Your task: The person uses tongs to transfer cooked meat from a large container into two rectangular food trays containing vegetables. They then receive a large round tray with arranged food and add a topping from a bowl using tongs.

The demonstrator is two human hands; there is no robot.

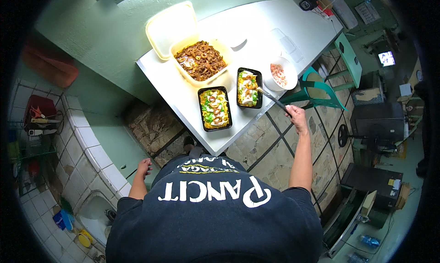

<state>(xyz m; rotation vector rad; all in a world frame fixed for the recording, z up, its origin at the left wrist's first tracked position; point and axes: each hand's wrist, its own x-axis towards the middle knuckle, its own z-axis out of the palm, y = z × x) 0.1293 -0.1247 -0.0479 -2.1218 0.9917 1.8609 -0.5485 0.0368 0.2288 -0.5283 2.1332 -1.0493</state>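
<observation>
In the head view, I see the person's right hand (297,118) stretched out past the table's edge, fingers wrapped firmly around the black handle of a serving utensil (277,101), whose exact kind I can't make out from here. Its pale tip reaches the right-hand side of the farther black rectangular tray (248,106), meeting the food there; whether it presses in, I cannot tell. That tray sits near the edge of the white table (261,27), filled with yellow food topped with green bits, white pieces and brown rings. Just beside it, to the left, a nearer black tray (219,129) is topped in the same way. The left hand (144,167) hangs low beside the body, well apart from the table, its fingers bent; I can't tell how far they close. Behind the trays stands a pale yellow tub (184,73) of brown strips and rings, its lid (172,29) tilted up behind it. Right of the trays, a white bowl (272,84) holds chopped pink and white pieces, with a green plastic chair (337,95) beyond.
</observation>
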